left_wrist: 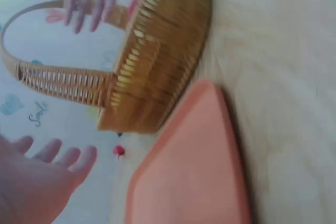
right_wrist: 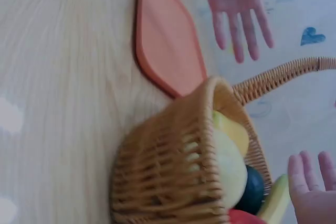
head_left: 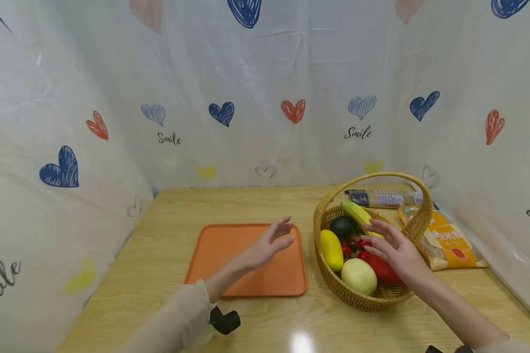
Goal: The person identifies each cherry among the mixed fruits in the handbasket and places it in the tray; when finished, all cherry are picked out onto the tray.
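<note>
My left hand (head_left: 269, 244) is held over the orange tray (head_left: 247, 274), its fingers nearly straight and holding nothing. To the right, my right hand (head_left: 397, 252) is above the wicker basket (head_left: 349, 296), fingers relaxed and also holding nothing. In the basket lie a banana (head_left: 357, 213), a dark green oval fruit (head_left: 343, 227), a yellow oblong fruit (head_left: 331, 251) and a pale round fruit (head_left: 359, 277). Several small red fruits (head_left: 346, 249) sit among them. A larger red piece (head_left: 383, 270) is partly hidden beneath my right hand.
The basket's tall arched handle (head_left: 375, 175) rises over the fruit. Behind it lies a long clear-and-blue package (head_left: 386, 198), and at its right a yellow-orange food bag (head_left: 450, 240). A heart-printed curtain (head_left: 256, 147) encloses the wooden table (head_left: 159, 255) at the back and sides.
</note>
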Tool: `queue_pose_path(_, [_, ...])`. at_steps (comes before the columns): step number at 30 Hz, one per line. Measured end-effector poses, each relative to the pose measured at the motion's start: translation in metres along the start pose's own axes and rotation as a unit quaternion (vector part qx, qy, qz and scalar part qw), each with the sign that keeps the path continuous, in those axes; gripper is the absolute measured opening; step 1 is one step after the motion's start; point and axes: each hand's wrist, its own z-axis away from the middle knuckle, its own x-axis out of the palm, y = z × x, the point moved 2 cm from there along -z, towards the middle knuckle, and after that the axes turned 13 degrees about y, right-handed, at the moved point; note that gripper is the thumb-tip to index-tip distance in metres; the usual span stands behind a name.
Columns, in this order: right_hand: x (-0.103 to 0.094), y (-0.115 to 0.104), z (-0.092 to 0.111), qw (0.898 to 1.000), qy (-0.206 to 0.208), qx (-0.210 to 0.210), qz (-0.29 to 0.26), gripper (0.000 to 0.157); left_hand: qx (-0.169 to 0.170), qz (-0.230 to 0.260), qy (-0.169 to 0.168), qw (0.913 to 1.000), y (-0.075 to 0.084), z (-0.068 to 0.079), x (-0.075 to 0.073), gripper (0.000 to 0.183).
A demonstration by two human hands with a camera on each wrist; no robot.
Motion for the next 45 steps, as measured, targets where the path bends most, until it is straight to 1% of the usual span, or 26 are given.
queue_pose_path(1, [-0.002,0.003,0.001,0.998,0.013,0.021,-0.052,0.045,-0.014,0.063,0.012,0.9978,-0.002,0.001,0.0,0.067])
queue_pose_path(2, [-0.004,0.006,0.003,0.995,0.024,0.033,-0.091,0.041,-0.022,0.112,0.023,0.9932,-0.004,0.001,0.0,0.064])
queue_pose_path(3, [-0.007,0.007,0.004,0.991,0.034,0.037,-0.121,0.038,-0.025,0.135,0.034,0.9899,-0.005,0.001,0.0,0.061])
queue_pose_path(4, [-0.009,0.008,0.006,0.99,0.043,0.028,-0.13,0.035,-0.023,0.146,0.04,0.9882,-0.006,0.002,0.001,0.06])
queue_pose_path(6, [-0.017,0.003,0.007,0.991,0.069,-0.022,-0.115,0.03,-0.014,0.129,0.045,0.9905,-0.006,0.003,0.002,0.058])
queue_pose_path(7, [-0.022,-0.001,0.007,0.988,0.086,-0.054,-0.113,0.029,-0.006,0.115,0.044,0.9924,-0.005,0.003,0.003,0.058])
queue_pose_path(8, [-0.027,-0.006,0.008,0.983,0.106,-0.088,-0.117,0.028,0.0,0.096,0.041,0.9946,-0.005,0.003,0.005,0.058])
queue_pose_path(10, [-0.04,-0.017,0.008,0.969,0.149,-0.14,-0.136,0.026,0.011,0.07,0.031,0.997,-0.001,0.005,0.009,0.059])
queue_pose_path(12, [-0.053,-0.027,0.007,0.952,0.201,-0.171,-0.156,0.023,0.017,0.047,0.018,0.9986,0.002,0.006,0.015,0.059])
queue_pose_path(14, [-0.066,-0.035,0.004,0.936,0.265,-0.175,-0.154,0.019,0.026,0.027,0.01,0.9992,0.006,0.007,0.022,0.058])
queue_pose_path(16, [-0.077,-0.04,0.001,0.923,0.327,-0.156,-0.128,0.017,0.039,0.016,0.002,0.9991,0.01,0.008,0.028,0.057])
queue_pose_path(18, [-0.086,-0.042,-0.002,0.916,0.371,-0.127,-0.084,0.019,0.051,0.009,-0.005,0.9986,0.016,0.009,0.034,0.058])
queue_pose_path(19, [-0.089,-0.042,-0.004,0.914,0.381,-0.117,-0.075,0.021,0.058,0.003,-0.01,0.9982,0.019,0.009,0.038,0.058])
queue_pose_path(21, [-0.095,-0.038,-0.008,0.917,0.38,-0.104,-0.07,0.027,0.069,-0.008,-0.021,0.9974,0.024,0.008,0.045,0.058])
queue_pose_path(22, [-0.097,-0.035,-0.01,0.922,0.369,-0.101,-0.065,0.029,0.075,-0.015,-0.027,0.9967,0.027,0.008,0.049,0.059])
queue_pose_path(25, [-0.103,-0.024,-0.015,0.943,0.315,-0.095,-0.043,0.038,0.094,-0.042,-0.044,0.9937,0.033,0.003,0.06,0.06])
queue_pose_path(26, [-0.105,-0.019,-0.015,0.952,0.293,-0.089,-0.015,0.041,0.1,-0.054,-0.049,0.9923,0.035,0.0,0.065,0.06])
queue_pose_path(28, [-0.108,-0.011,-0.018,0.966,0.239,-0.096,-0.009,0.045,0.112,-0.084,-0.058,0.9885,0.038,-0.006,0.074,0.061])
queue_pose_path(29, [-0.108,-0.007,-0.02,0.972,0.215,-0.098,-0.003,0.046,0.118,-0.109,-0.062,0.985,0.039,-0.009,0.078,0.061])
queue_pose_path(31, [-0.108,0.0,-0.022,0.98,0.171,-0.101,-0.016,0.048,0.13,-0.171,-0.072,0.9741,0.038,-0.017,0.087,0.062])
queue_pose_path(33, [-0.106,0.005,-0.025,0.984,0.137,-0.1,-0.051,0.049,0.14,-0.24,-0.085,0.9567,0.037,-0.024,0.096,0.063])
queue_pose_path(35, [-0.105,0.007,-0.026,0.987,0.125,-0.091,-0.042,0.051,0.153,-0.304,-0.101,0.9347,0.035,-0.029,0.105,0.064])
queue_pose_path(38, [-0.103,0.008,-0.028,0.988,0.134,-0.07,-0.024,0.052,0.171,-0.369,-0.123,0.9054,0.033,-0.034,0.116,0.063])
queue_pose_path(39, [-0.103,0.008,-0.028,0.988,0.141,-0.064,-0.012,0.052,0.175,-0.382,-0.128,0.8983,0.033,-0.036,0.12,0.063])
queue_pose_path(42, [-0.102,0.008,-0.031,0.985,0.162,-0.052,0.008,0.052,0.183,-0.417,-0.135,0.8801,0.034,-0.04,0.128,0.06])
queue_pose_path(45, [-0.098,0.008,-0.034,0.983,0.174,-0.056,-0.02,0.051,0.188,-0.444,-0.138,0.865,0.036,-0.045,0.133,0.056])
